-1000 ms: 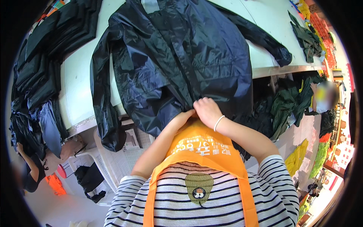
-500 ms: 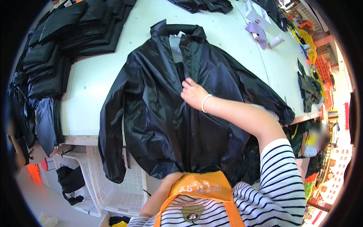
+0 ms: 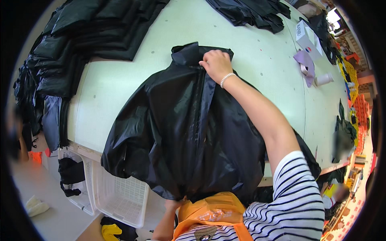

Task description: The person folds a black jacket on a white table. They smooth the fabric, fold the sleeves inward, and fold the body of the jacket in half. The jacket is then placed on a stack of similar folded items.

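A shiny black jacket (image 3: 177,128) lies spread on the pale green table (image 3: 257,64), its hem hanging over the near edge. My right hand (image 3: 216,64), with a white bead bracelet on the wrist, grips the front edge of the jacket just below the collar (image 3: 189,53). My left hand (image 3: 173,205) is mostly hidden under the hanging hem at the table's near edge and seems to hold the fabric there.
Stacks of folded black garments (image 3: 80,36) fill the table's left side, more black garments (image 3: 249,12) lie at the far edge. A white box (image 3: 307,36), purple cloth (image 3: 305,64) and a white roll (image 3: 323,79) sit at right. White plastic baskets (image 3: 116,193) stand under the table.
My right hand has slid up the jacket front from the chest to just under the collar. The jacket's left side has bunched inward, and my view has moved closer over the table.
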`<state>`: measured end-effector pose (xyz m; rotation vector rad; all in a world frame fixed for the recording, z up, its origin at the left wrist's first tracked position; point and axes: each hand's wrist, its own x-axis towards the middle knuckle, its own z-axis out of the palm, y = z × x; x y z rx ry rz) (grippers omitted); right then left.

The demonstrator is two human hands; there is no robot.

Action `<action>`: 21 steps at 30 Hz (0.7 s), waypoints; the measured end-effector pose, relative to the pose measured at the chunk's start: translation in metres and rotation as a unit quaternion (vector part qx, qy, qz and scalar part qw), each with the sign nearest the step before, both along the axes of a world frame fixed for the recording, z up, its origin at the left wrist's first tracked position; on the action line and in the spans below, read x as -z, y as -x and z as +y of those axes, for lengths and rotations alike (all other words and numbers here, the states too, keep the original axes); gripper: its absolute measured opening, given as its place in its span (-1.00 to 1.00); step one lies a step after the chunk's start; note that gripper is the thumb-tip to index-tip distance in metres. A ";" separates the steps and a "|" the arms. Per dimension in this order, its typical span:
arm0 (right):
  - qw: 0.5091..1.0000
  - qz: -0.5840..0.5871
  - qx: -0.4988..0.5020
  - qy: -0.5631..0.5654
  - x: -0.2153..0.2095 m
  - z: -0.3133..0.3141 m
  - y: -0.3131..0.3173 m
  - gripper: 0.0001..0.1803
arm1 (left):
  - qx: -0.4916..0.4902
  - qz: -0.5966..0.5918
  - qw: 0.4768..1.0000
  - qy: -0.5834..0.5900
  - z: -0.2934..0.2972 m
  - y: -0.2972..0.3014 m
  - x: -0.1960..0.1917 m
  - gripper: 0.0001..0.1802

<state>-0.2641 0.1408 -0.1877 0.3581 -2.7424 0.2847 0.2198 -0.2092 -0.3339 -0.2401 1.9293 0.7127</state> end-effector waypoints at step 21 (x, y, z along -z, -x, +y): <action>0.884 -0.311 0.254 0.237 -0.041 0.106 0.060 -0.89 | 0.076 0.332 0.938 0.062 0.143 0.636 -0.144 -0.75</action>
